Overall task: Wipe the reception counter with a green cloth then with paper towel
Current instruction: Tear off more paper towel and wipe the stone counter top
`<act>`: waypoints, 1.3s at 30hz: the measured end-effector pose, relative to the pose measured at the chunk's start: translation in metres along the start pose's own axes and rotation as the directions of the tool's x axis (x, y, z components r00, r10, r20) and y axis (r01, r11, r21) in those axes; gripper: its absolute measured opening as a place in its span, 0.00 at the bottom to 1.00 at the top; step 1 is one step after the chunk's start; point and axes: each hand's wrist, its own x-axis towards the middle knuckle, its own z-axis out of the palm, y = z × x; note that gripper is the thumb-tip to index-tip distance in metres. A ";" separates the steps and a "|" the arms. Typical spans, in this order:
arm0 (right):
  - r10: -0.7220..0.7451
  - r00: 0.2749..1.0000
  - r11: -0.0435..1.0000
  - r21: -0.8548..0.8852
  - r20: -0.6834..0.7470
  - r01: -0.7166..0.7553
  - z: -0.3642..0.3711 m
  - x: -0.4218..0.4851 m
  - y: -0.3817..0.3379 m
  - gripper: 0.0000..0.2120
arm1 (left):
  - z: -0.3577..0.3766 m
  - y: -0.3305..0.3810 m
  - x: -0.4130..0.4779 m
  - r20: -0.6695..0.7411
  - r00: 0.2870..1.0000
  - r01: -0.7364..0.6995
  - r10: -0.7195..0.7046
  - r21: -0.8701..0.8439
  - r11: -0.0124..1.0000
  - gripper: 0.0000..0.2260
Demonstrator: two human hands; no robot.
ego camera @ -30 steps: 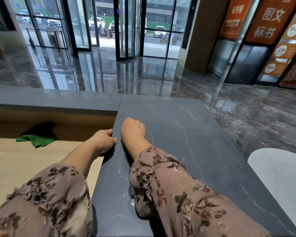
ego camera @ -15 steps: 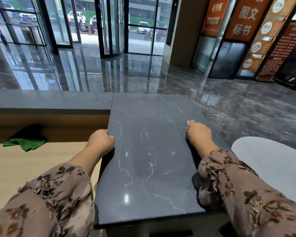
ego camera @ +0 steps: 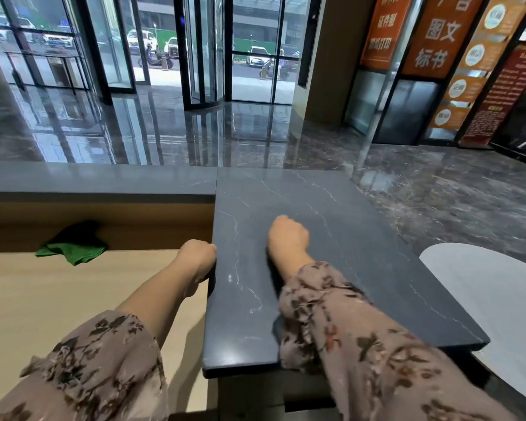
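Note:
The dark marble reception counter [ego camera: 362, 253] stretches ahead of me. My right hand [ego camera: 287, 235] lies fisted on its middle, knuckles up, pressing down. The paper towel is hidden under that fist. My left hand [ego camera: 198, 256] curls over the counter's left edge and grips it. The green cloth [ego camera: 73, 249] lies crumpled on the lower wooden desk [ego camera: 58, 299], to the left, apart from both hands.
A longer dark counter top [ego camera: 97, 180] runs off to the left above the wooden desk. A white round surface [ego camera: 492, 293] sits low at the right. Beyond the counter lie a glossy lobby floor and glass doors.
My right hand swept from the counter's left side to its right edge, then back to the middle. My left hand has stayed on the left edge.

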 end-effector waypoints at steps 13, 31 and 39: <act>-0.232 0.973 0.967 -0.113 -0.005 0.230 -0.002 -0.016 0.023 0.13 | 0.024 0.008 -0.014 -0.041 0.999 -0.017 0.015 -0.043 0.999 0.10; 0.280 0.956 0.959 -0.012 -0.091 -0.282 -0.026 -0.025 0.095 0.15 | 0.024 0.003 -0.022 -0.090 0.995 0.034 -0.034 0.000 0.999 0.19; -0.137 0.989 0.989 0.055 0.052 0.134 0.015 -0.084 -0.056 0.13 | 0.005 -0.004 -0.038 -0.031 0.999 0.029 -0.035 -0.163 0.986 0.13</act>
